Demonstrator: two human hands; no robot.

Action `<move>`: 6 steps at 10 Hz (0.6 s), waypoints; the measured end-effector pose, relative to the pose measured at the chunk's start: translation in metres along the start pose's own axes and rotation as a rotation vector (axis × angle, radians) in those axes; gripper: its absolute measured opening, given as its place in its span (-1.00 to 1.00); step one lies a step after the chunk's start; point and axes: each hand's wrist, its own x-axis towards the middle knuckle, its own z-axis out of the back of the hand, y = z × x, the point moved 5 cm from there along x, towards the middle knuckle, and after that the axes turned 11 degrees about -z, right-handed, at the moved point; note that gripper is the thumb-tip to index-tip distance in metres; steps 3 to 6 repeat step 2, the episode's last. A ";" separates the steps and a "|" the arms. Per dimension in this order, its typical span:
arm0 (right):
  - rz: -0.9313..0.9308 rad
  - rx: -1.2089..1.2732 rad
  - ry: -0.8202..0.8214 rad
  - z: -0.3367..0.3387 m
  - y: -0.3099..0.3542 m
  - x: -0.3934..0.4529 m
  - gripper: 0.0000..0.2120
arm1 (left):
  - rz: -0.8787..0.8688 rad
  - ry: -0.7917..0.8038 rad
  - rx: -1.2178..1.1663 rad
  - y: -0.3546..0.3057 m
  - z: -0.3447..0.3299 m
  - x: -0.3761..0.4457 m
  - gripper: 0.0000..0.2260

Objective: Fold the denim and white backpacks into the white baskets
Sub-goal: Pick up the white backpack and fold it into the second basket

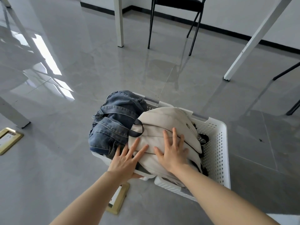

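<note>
White plastic baskets: perforated walls; standing on the floor at lower centre of the head view; appear to be two set side by side, though the join between them is mostly hidden
Denim backpack: blue, crumpled, straps lying across its top; in the left part of the baskets, bulging above the rim; touching the white backpack on its right
White backpack: cream fabric, dark carry loop at its upper left; lying in the right part, heaped above the rim; lower end spilling over the near wall
Left hand: fingers spread wide, flat; resting where the two backpacks meet, at the near rim; gripping nothing
Right hand: fingers spread wide, palm down on the white backpack; gripping nothing
Floor: grey glossy tile; brass-framed plates at left edge and bottom centre
Upper frame: white table legs; black chair
</note>
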 end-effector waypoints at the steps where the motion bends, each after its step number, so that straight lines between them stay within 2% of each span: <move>1: 0.003 -0.036 0.129 0.011 0.000 0.000 -0.26 | 0.088 0.260 -0.111 -0.011 0.009 0.002 0.05; 2: -0.001 0.000 0.160 0.035 -0.004 -0.015 -0.27 | 0.134 0.380 -0.301 -0.029 0.043 -0.001 -0.02; 6: -0.001 0.000 0.160 0.035 -0.004 -0.015 -0.27 | 0.134 0.380 -0.301 -0.029 0.043 -0.001 -0.02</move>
